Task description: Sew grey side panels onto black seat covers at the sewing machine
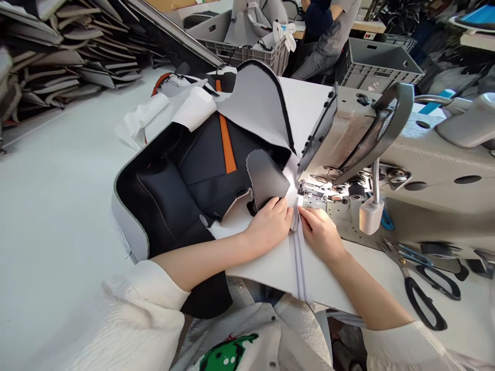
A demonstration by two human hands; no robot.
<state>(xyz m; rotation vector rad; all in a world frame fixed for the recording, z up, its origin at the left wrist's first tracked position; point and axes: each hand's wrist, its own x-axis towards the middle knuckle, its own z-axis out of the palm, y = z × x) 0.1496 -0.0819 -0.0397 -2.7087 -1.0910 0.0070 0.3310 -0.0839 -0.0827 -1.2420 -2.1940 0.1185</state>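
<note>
A black leather-like seat cover (204,149) with an orange stripe and grey backing lies bunched on the table, its right edge at the sewing machine (386,144). My left hand (270,224) presses its closed fingers on the cover's edge, beside a grey flap (266,178); what lies under the fingertips is partly hidden. Pinched between thumb and fingers of my right hand (320,233) is a pale strip (299,268) with darker lengthwise lines. It runs from near the lit needle area down over the table's front edge. The needle itself is hard to make out.
Black-handled scissors (425,293) lie right of my right forearm, near blue-handled snips (386,220). Stacked grey-backed pieces (77,46) fill the far left. Behind the table stand grey crates (381,64), and a person (325,36) sits between them.
</note>
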